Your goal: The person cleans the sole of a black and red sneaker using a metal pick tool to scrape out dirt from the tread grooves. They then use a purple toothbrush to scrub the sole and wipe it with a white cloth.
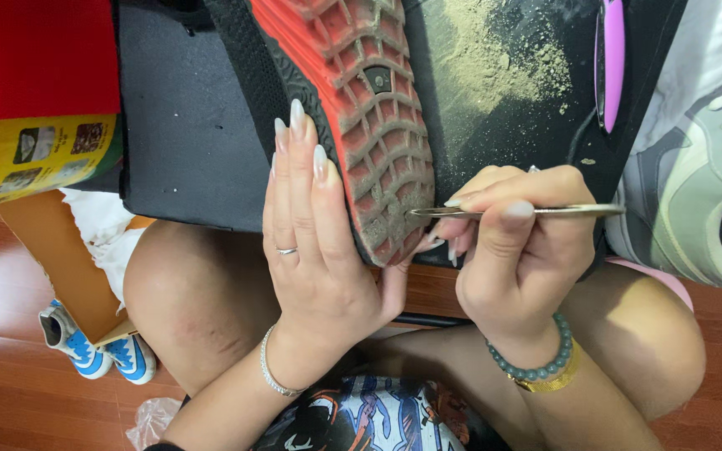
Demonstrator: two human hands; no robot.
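**Picking at a dirty sole**

Right now my left hand (315, 242) lies flat against the side of a black shoe with a red, dirt-caked rubber tread sole (373, 125), fingers straight and pressed together, the long nails reaching up along the black edge. The shoe is turned sole-up on a black foam pad (181, 134) that rests across my bare knees. My right hand (516, 250) pinches a slim gold-coloured metal pick (516, 211) between thumb and forefinger, the other fingers curled under. The pick lies nearly level, and its tip touches the tread near the sole's lower end. A heap of pale sandy dust (486, 63) lies on the pad just right of the shoe. A grey and white sneaker (695, 200) sits at the far right, and small blue and white shoes (98, 347) stand on the reddish wooden floor (10, 384) at lower left.
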